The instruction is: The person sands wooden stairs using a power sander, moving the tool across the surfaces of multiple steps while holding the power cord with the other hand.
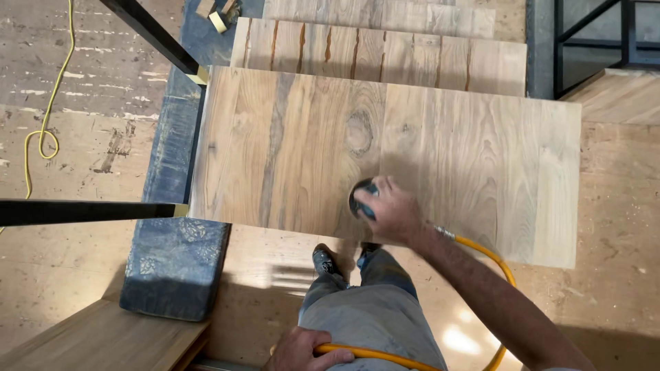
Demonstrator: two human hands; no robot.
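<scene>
The right hand (393, 211) is closed over a round sander (360, 198), pressing it flat on the wooden panel (295, 144) at frame centre. The left hand (302, 350), bottom centre, grips the yellow hose (491, 257), keeping it off the panel.

A small round sander (360, 197) with a dark disc and teal body sits flat on a pale wooden stair tread (289, 144), near its front edge and just below a dark knot. An orange air hose (481, 251) runs from the sander's back, curves down to the right, then loops leftward across grey trousers.
</scene>
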